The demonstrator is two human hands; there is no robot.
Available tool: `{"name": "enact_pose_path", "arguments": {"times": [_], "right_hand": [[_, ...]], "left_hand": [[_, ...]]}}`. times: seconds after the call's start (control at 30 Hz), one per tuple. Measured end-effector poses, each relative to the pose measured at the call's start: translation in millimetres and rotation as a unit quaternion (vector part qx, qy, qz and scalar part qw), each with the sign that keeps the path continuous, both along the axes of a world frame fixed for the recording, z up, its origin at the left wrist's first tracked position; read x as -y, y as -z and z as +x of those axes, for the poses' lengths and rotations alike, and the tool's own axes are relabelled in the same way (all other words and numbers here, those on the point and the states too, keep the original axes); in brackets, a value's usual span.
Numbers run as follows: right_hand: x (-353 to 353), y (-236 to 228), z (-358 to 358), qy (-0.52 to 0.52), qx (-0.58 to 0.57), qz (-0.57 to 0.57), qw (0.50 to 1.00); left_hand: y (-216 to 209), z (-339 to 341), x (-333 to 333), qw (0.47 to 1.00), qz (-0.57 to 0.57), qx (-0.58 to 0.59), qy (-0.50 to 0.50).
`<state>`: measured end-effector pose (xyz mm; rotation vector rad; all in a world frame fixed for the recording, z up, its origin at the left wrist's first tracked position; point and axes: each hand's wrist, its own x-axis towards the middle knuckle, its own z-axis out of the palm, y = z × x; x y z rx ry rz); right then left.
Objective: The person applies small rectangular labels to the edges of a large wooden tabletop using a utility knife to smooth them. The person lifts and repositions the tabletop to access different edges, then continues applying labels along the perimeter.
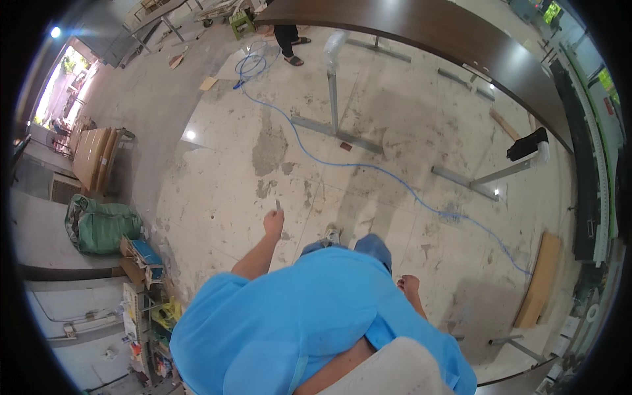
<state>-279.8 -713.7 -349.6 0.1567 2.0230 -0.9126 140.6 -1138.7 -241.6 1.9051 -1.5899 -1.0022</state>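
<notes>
Bright blue fabric, the person's shirt [283, 303], spreads nearest, behind both hands. The right hand [409, 284] is beside it with its fingers curled; whether they enclose anything I cannot tell. Ahead and to the left, the left hand [273, 225] is clenched around a small grey piece [278, 205], whose narrow end juts forward past the fist, over the stained pale floor [224, 164]. To the right of the left hand and a little lower is a shoe [332, 233]. Well to the left hand's left sits a bulging green sack [102, 224]; well to the right hand's right lies a wooden board [538, 280]. Beyond both hands, a blue cable [368, 166] snakes across the floor. Farther ahead, grey metal legs [333, 102] stand near a long brown tabletop [408, 33], and another person's sandalled feet [294, 60] show near its left end.
</notes>
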Motion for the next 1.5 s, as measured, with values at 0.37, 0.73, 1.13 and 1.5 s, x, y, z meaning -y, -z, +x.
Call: {"name": "enact_pose_path", "arguments": {"times": [0.37,0.73,1.13,1.5], "right_hand": [[171,-49,-12,-0.086,-0.058,-0.058,0.993],[282,-18,-175,-0.145,-0.087,-0.056,0.984],[491,-231,-232,-0.051,-0.258,-0.275,0.925],[388,-285,-80,-0.099,-0.377,-0.127,0.912]], "left_hand": [[34,-105,120,0.997,0.074,-0.016,-0.015],[-18,-259,173,0.982,0.111,-0.047,0.144],[-150,-454,201,0.837,0.283,-0.3,0.359],[-138,-507,178,0.555,0.494,-0.07,0.666]]}}
